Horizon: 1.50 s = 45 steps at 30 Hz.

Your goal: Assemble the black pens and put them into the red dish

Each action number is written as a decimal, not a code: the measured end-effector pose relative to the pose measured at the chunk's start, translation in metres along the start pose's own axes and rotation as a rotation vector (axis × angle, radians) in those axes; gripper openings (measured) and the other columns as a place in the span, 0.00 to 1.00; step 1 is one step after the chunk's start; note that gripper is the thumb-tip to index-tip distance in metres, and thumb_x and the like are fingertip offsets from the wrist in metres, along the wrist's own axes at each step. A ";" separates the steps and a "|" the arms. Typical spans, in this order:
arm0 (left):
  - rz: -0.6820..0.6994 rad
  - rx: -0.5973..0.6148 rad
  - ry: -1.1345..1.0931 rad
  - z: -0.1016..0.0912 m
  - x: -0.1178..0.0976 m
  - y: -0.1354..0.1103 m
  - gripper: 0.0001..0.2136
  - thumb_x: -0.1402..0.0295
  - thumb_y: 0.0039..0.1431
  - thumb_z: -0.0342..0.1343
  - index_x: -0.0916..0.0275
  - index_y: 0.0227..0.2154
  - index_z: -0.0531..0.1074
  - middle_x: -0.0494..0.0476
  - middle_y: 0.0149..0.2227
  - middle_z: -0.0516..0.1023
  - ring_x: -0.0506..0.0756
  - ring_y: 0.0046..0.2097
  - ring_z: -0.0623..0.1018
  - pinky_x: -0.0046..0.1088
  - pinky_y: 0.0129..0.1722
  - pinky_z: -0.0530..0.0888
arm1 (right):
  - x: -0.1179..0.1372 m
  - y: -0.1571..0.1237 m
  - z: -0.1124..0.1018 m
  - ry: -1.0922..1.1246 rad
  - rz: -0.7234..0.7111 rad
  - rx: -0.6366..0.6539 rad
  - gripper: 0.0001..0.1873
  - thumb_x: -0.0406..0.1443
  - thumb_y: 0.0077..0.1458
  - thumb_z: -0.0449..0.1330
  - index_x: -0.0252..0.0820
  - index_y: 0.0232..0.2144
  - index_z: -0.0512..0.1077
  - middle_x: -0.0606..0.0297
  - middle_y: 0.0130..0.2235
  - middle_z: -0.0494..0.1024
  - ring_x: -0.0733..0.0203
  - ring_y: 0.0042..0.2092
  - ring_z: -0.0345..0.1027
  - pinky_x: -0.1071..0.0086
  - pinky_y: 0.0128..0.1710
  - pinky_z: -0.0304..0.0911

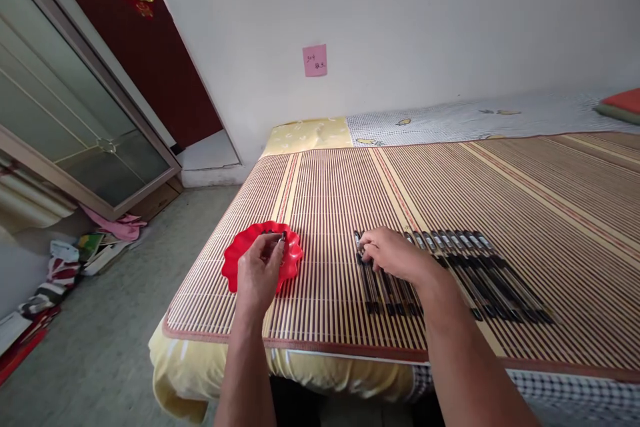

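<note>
My left hand [259,271] is over a red plate with a wavy rim [231,260], at the left of the mat. Its thumb and fingers pinch a small dark cap-like piece [283,237], and a few more dark bits show behind the fingers in the plate. On the right, a row of black pens with clear barrels [493,273] lies side by side. My right hand [387,250] is at the left end of this row, fingers curled down and closed on the upper part of a pen [369,287]. The hand and forearm hide the row's middle.
A striped bamboo mat [330,213] covers the bed, its front edge close to me. A pink note [315,61] is stuck on the white wall behind. Folded cloth [623,105] lies far right. Clothes and papers [65,263] lie on the floor at left, below a glass-panelled door [85,100].
</note>
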State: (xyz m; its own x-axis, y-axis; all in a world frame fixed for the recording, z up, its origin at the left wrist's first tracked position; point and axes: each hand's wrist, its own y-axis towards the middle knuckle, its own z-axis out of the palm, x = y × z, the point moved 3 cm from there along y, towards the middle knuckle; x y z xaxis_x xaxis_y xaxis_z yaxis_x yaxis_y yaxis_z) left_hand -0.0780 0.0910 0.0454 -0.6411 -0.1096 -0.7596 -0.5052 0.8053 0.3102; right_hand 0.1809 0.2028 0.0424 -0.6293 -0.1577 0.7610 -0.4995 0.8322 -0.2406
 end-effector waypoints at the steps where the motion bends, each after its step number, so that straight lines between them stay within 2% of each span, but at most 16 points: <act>1: 0.010 0.023 -0.033 0.001 -0.002 -0.001 0.15 0.57 0.63 0.55 0.60 0.45 0.79 0.54 0.34 0.83 0.55 0.35 0.81 0.30 0.36 0.78 | -0.001 0.001 0.002 -0.006 0.014 0.017 0.10 0.30 0.60 0.54 0.41 0.32 0.75 0.55 0.38 0.84 0.61 0.27 0.75 0.69 0.23 0.60; 5: 0.012 0.041 -0.058 0.001 -0.006 -0.002 0.14 0.58 0.62 0.56 0.59 0.44 0.79 0.53 0.33 0.82 0.54 0.34 0.81 0.30 0.36 0.77 | -0.005 0.006 0.007 -0.018 0.034 0.046 0.10 0.29 0.60 0.53 0.39 0.32 0.75 0.54 0.36 0.84 0.64 0.23 0.73 0.68 0.23 0.61; 10: 0.013 0.052 -0.057 0.000 -0.010 -0.002 0.14 0.59 0.63 0.56 0.60 0.44 0.79 0.54 0.34 0.83 0.55 0.35 0.81 0.31 0.37 0.77 | -0.009 0.009 0.014 0.015 0.024 0.088 0.11 0.32 0.60 0.56 0.40 0.27 0.75 0.55 0.33 0.83 0.63 0.24 0.74 0.70 0.21 0.62; 14: 0.024 0.083 -0.072 0.005 -0.019 -0.004 0.12 0.60 0.63 0.55 0.60 0.42 0.78 0.55 0.34 0.83 0.55 0.34 0.80 0.30 0.35 0.75 | -0.002 0.008 0.017 0.079 -0.003 0.116 0.10 0.35 0.61 0.56 0.40 0.31 0.77 0.53 0.40 0.84 0.63 0.26 0.75 0.71 0.20 0.61; 16: 0.053 0.153 -0.078 0.016 -0.026 -0.009 0.09 0.62 0.63 0.55 0.60 0.37 0.77 0.54 0.33 0.82 0.54 0.34 0.79 0.29 0.35 0.73 | 0.002 0.008 0.013 0.085 -0.029 0.072 0.10 0.34 0.62 0.55 0.40 0.34 0.77 0.52 0.43 0.84 0.63 0.26 0.75 0.71 0.21 0.60; 19: 0.079 0.384 0.005 0.046 -0.040 -0.025 0.06 0.65 0.63 0.57 0.60 0.31 0.74 0.53 0.30 0.79 0.54 0.33 0.78 0.29 0.33 0.70 | 0.003 0.006 0.005 0.006 -0.035 -0.006 0.11 0.31 0.62 0.53 0.40 0.32 0.76 0.53 0.41 0.84 0.64 0.25 0.73 0.69 0.24 0.62; 21: 0.044 0.502 0.151 0.069 -0.046 -0.039 0.05 0.65 0.61 0.60 0.60 0.33 0.73 0.54 0.31 0.79 0.56 0.33 0.78 0.30 0.33 0.69 | 0.000 0.006 0.004 -0.051 -0.013 -0.014 0.12 0.29 0.61 0.53 0.40 0.29 0.74 0.56 0.37 0.84 0.64 0.23 0.72 0.68 0.26 0.62; 23: -0.001 0.547 0.293 0.088 -0.050 -0.051 0.08 0.66 0.59 0.63 0.61 0.40 0.73 0.59 0.36 0.81 0.60 0.39 0.80 0.33 0.37 0.70 | -0.004 0.008 0.008 -0.070 0.002 -0.001 0.11 0.27 0.58 0.54 0.39 0.27 0.72 0.57 0.34 0.84 0.64 0.22 0.72 0.68 0.26 0.61; 26: -0.009 0.535 0.406 0.103 -0.052 -0.061 0.16 0.69 0.58 0.63 0.63 0.48 0.69 0.66 0.46 0.80 0.65 0.48 0.80 0.35 0.42 0.71 | -0.007 0.012 0.016 -0.058 -0.007 0.020 0.09 0.27 0.57 0.56 0.39 0.27 0.73 0.59 0.32 0.84 0.64 0.21 0.72 0.69 0.25 0.59; 28: 0.001 0.504 0.428 0.105 -0.050 -0.064 0.16 0.73 0.59 0.58 0.63 0.50 0.68 0.67 0.48 0.79 0.64 0.48 0.81 0.36 0.43 0.72 | -0.007 0.014 0.019 -0.027 -0.029 0.031 0.08 0.28 0.58 0.56 0.39 0.29 0.74 0.60 0.31 0.84 0.64 0.22 0.73 0.70 0.24 0.60; 32: 0.000 0.412 0.410 0.102 -0.044 -0.064 0.18 0.80 0.59 0.51 0.65 0.52 0.67 0.69 0.49 0.78 0.62 0.49 0.80 0.35 0.46 0.71 | -0.003 0.010 0.007 0.022 -0.081 -0.065 0.10 0.31 0.62 0.53 0.39 0.34 0.74 0.57 0.38 0.84 0.63 0.26 0.76 0.69 0.27 0.63; 36: -0.013 0.333 0.356 0.104 -0.039 -0.063 0.15 0.79 0.58 0.54 0.67 0.49 0.69 0.71 0.48 0.78 0.64 0.54 0.78 0.35 0.51 0.70 | -0.007 -0.022 -0.015 0.004 -0.106 -0.238 0.11 0.34 0.65 0.52 0.38 0.38 0.74 0.54 0.39 0.83 0.60 0.30 0.76 0.66 0.33 0.66; 39: -0.071 0.280 0.305 0.102 -0.033 -0.060 0.09 0.81 0.57 0.53 0.66 0.39 0.71 0.71 0.42 0.79 0.64 0.49 0.79 0.36 0.48 0.70 | -0.018 -0.074 -0.007 0.020 -0.193 -0.316 0.11 0.36 0.66 0.52 0.40 0.39 0.73 0.59 0.36 0.83 0.61 0.28 0.74 0.67 0.33 0.65; 41: -0.107 0.241 0.238 0.096 -0.028 -0.057 0.07 0.82 0.55 0.55 0.64 0.33 0.71 0.68 0.38 0.79 0.64 0.45 0.80 0.36 0.46 0.71 | -0.033 -0.117 0.017 0.039 -0.241 -0.368 0.12 0.39 0.68 0.50 0.44 0.39 0.73 0.64 0.32 0.81 0.62 0.26 0.71 0.70 0.28 0.62; 42: -0.121 0.220 0.192 0.092 -0.025 -0.056 0.06 0.81 0.55 0.55 0.63 0.31 0.70 0.66 0.36 0.79 0.63 0.44 0.80 0.36 0.45 0.71 | -0.042 -0.139 0.034 0.045 -0.264 -0.385 0.13 0.40 0.69 0.50 0.44 0.38 0.72 0.67 0.29 0.78 0.62 0.26 0.71 0.71 0.28 0.61; 45: -0.163 0.170 0.009 0.085 -0.016 -0.056 0.04 0.76 0.57 0.55 0.61 0.31 0.68 0.59 0.31 0.78 0.59 0.38 0.80 0.32 0.40 0.72 | -0.073 -0.191 0.098 0.050 -0.315 -0.383 0.12 0.40 0.70 0.50 0.47 0.37 0.71 0.69 0.27 0.77 0.64 0.28 0.72 0.74 0.29 0.63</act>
State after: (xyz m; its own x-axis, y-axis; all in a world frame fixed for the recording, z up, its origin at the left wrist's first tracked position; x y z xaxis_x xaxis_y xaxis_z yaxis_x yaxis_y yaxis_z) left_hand 0.0093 0.0966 -0.0084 -0.5647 -0.2510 -0.7862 -0.4987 0.8628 0.0828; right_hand 0.2637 0.0037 -0.0257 -0.4489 -0.4147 0.7915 -0.4003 0.8853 0.2367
